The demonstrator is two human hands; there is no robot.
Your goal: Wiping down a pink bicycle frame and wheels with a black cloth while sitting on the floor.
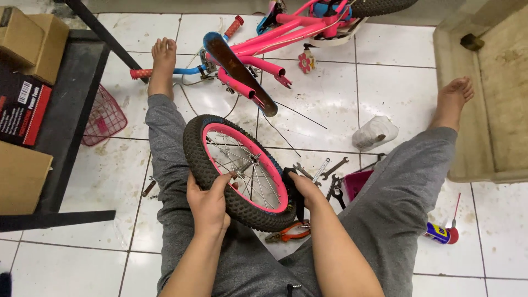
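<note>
A small bicycle wheel (209, 144) with a black knobby tyre, pink rim and silver spokes stands tilted on my left thigh. My left hand (208, 204) grips its near edge, thumb over the tyre and fingertips at the spokes. My right hand (304, 190) holds the wheel's right side, where a black strip hangs down beside the tyre. A pink children's bicycle frame (286, 30) lies upside down on the white tiled floor beyond my feet, its fork and a blue mudguard (237, 70) pointing toward me.
Several wrenches (330, 170) and orange-handled pliers (291, 231) lie between my legs, beside a pink tray (356, 181). A spray can (440, 234) is at right, a crumpled white bag (375, 133) ahead, a pink wire basket (103, 118) and a black rack with cardboard boxes (22, 38) at left.
</note>
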